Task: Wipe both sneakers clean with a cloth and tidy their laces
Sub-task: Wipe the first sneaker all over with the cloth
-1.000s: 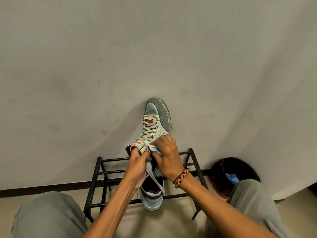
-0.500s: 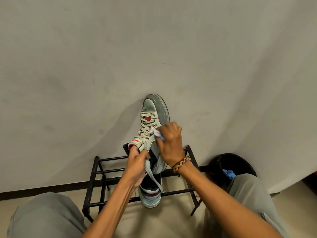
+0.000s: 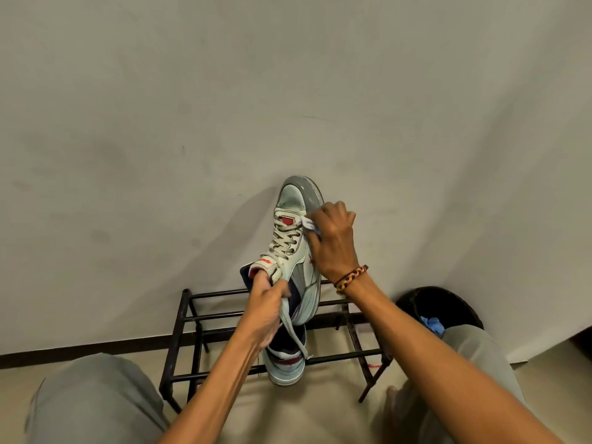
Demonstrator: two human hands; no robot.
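Observation:
A pale green and grey sneaker (image 3: 296,238) with a red tongue patch is held up in front of the wall, toe pointing up. My left hand (image 3: 267,310) grips it by the tongue and collar, a loose lace end hanging below the fist. My right hand (image 3: 333,241) pinches a small white cloth (image 3: 309,225) against the shoe's right side by the top eyelets. The second sneaker (image 3: 286,360) lies on the black rack, mostly hidden behind my left hand; its heel shows.
The black metal shoe rack (image 3: 192,318) stands on the floor against the wall. A dark round bin (image 3: 448,307) with something blue inside sits at the right. My knees in grey shorts fill the lower corners.
My right hand with the cloth has slid up the sneaker from near the collar to the toe end of the lacing. The left hand keeps its grip.

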